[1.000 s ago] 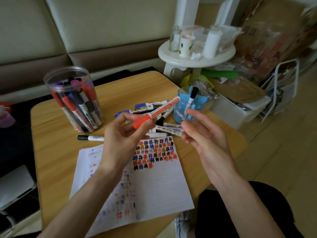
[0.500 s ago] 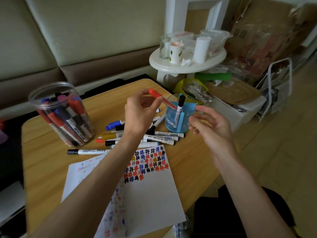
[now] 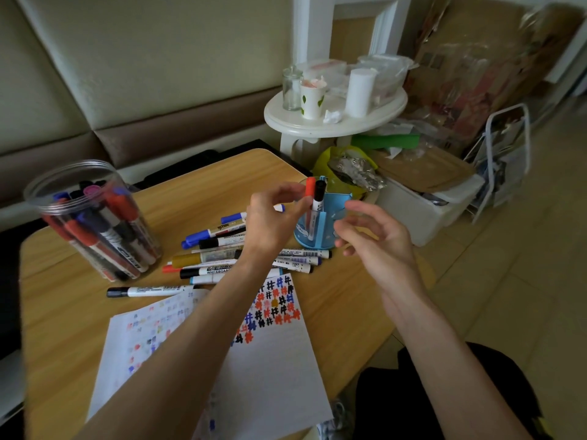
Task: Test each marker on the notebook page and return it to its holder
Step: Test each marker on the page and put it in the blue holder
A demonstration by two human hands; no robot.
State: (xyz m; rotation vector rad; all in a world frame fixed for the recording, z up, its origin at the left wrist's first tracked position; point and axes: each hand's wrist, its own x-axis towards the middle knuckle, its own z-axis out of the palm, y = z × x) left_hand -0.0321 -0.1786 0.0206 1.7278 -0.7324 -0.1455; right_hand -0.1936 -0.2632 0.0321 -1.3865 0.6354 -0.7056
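At the table's (image 3: 336, 300) far right edge, the red marker (image 3: 310, 187) stands nearly upright in the blue holder (image 3: 332, 217). Its long axis runs up and down, with the red cap on top and the barrel down inside the cup. A black marker (image 3: 319, 193) stands just beside it on the right, cap up as well, leaning slightly.

The left hand (image 3: 270, 220) reaches forward over the page (image 3: 273, 369), its back toward the camera and its wrist bent a little. Its fingers are curled, and the thumb (image 3: 300, 203) lies against or just beside the red marker's barrel below the cap. Whether thumb and finger pinch it cannot be told.

The right hand (image 3: 381, 246) hovers just right of the holder, palm turned left. Its fingers are loosely curled and apart and hold nothing.

Loose markers (image 3: 222, 252) lie mostly crosswise on the table between the page and the holder. A clear jar (image 3: 92, 217) of markers stands at the left. The page bears rows of coloured hash marks.
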